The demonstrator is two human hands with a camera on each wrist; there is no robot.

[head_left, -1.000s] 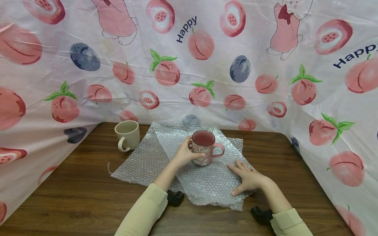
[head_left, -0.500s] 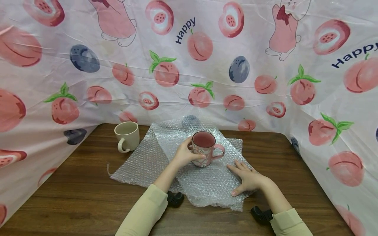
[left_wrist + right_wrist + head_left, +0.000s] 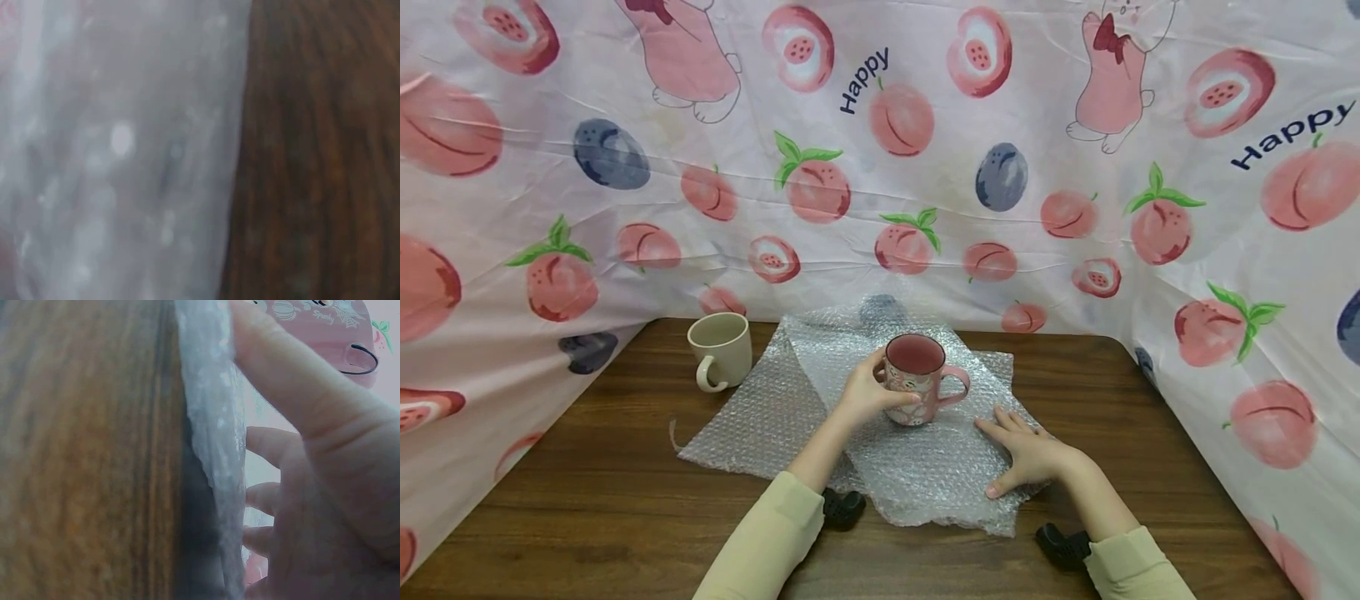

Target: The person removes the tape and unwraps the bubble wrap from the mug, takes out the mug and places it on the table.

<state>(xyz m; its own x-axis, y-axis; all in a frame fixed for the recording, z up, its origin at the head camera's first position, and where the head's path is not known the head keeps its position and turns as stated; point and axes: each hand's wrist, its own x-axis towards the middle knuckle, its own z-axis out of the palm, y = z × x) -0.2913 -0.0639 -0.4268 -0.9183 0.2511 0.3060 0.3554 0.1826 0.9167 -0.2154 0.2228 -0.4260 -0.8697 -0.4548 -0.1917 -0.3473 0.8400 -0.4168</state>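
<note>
A pink patterned mug, upright with its handle to the right, stands on a sheet of bubble wrap. My left hand grips it from the left, thumb across the front; the fingers behind are mostly hidden. Flat on the right part of the wrap rests my right hand, fingers spread and holding nothing. In the right wrist view, its fingertips touch the wrap, and part of the mug shows beyond the thumb. The left wrist view is blurred, with only wrap and wood clearly made out.
A cream mug stands at the back left beside the wrap's edge. Another bubble wrap piece lies partly under the first. Behind the brown wooden table and along its sides hangs a peach-print cloth.
The head view has shifted slightly. Both hands, the pink mug and the bubble wrap keep their places.
</note>
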